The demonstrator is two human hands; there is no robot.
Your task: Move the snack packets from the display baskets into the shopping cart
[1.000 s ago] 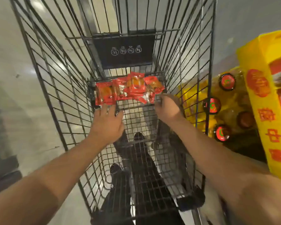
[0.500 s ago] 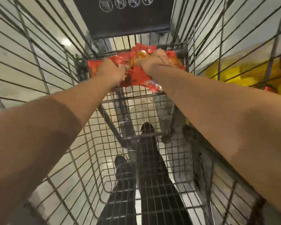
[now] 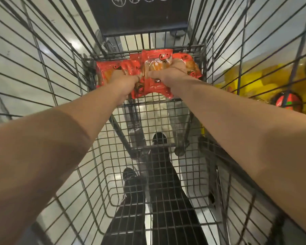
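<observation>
Several red snack packets (image 3: 149,71) lie in a heap at the far end of the black wire shopping cart (image 3: 159,124), on its floor against the front wall. Both my arms reach deep into the cart. My left hand (image 3: 125,84) sits on the left part of the heap, fingers curled into the packets. My right hand (image 3: 168,75) grips the packets in the middle, one clear-windowed packet standing up above its knuckles. The fingertips of both hands are hidden among the wrappers.
A black sign panel (image 3: 140,15) hangs on the cart's front wall. Through the right side wires a yellow display (image 3: 245,80) with round red-topped bottles (image 3: 286,103) shows. My dark trouser legs and shoes (image 3: 159,140) are visible under the cart floor. Shiny grey floor lies left.
My head and arms have leaned farther into the cart. Both hands moved from short of the packets onto the heap and closed on it; the heap looks bunched and lifted at its middle.
</observation>
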